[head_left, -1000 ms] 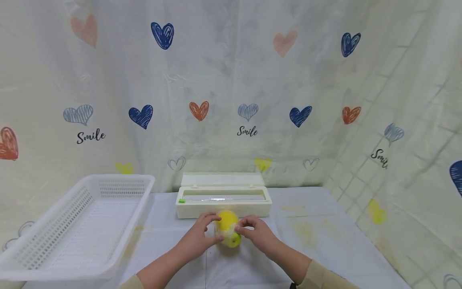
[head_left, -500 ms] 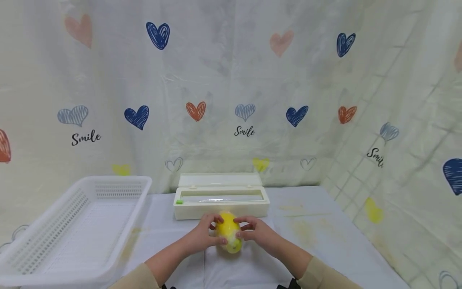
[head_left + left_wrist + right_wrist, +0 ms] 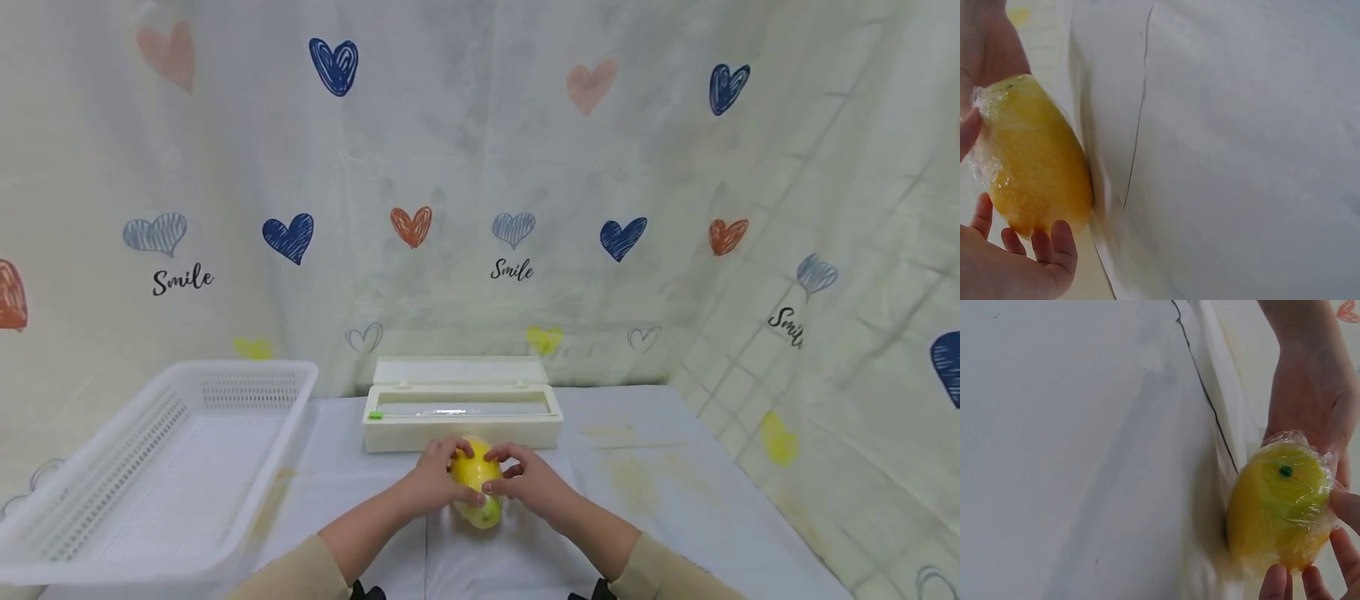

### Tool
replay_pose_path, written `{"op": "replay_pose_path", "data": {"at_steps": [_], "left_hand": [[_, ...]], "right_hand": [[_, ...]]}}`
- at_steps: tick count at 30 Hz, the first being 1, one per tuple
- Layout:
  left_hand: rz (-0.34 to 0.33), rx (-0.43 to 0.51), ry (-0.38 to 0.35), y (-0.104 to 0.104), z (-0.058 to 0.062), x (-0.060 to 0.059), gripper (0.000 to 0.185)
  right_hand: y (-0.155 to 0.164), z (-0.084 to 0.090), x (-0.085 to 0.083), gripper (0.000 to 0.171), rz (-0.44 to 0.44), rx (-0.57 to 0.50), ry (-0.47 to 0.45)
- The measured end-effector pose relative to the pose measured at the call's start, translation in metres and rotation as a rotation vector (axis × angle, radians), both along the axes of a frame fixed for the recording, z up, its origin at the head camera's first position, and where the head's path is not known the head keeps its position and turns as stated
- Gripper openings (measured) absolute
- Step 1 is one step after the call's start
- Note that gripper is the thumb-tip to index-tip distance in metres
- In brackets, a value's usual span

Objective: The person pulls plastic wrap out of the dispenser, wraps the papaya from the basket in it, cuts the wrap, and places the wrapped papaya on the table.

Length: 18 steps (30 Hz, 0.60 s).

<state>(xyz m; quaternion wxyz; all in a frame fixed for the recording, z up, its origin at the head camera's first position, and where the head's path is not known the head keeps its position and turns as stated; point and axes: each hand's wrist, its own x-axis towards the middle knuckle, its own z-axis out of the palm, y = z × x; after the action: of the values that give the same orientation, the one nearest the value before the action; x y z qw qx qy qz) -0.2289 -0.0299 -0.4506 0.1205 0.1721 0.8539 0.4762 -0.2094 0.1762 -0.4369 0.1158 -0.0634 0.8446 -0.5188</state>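
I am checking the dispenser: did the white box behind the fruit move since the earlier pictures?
No. The white box sits beside the basket corner as before.

My left hand (image 3: 433,487) and right hand (image 3: 534,483) are covering both flanks of the lemon (image 3: 476,490), so in the head view only a yellow strip is showing between my fingers. The film round it is too thin to make out there. The near left of the basket (image 3: 161,467) is running off the picture's edge. Inside the box (image 3: 462,414), the roll is too small to tell. In the left wrist view my left hand is being cut off by the left and bottom edges; in the right wrist view only my right fingertips (image 3: 1275,581) are showing.
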Motion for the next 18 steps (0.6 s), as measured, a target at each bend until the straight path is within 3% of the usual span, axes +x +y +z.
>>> {"op": "replay_pose_path", "data": {"at_steps": [9,18], "left_hand": [[-0.055,-0.035,-0.042,-0.01,-0.003,-0.007,0.061],[-0.042,-0.054,-0.017,-0.003,0.001,-0.005,0.063]], "right_hand": [[0.015,-0.006,-0.006,0.042,0.133,-0.053,0.001],[0.017,-0.01,-0.008,0.039,0.138,-0.024,0.075]]}}
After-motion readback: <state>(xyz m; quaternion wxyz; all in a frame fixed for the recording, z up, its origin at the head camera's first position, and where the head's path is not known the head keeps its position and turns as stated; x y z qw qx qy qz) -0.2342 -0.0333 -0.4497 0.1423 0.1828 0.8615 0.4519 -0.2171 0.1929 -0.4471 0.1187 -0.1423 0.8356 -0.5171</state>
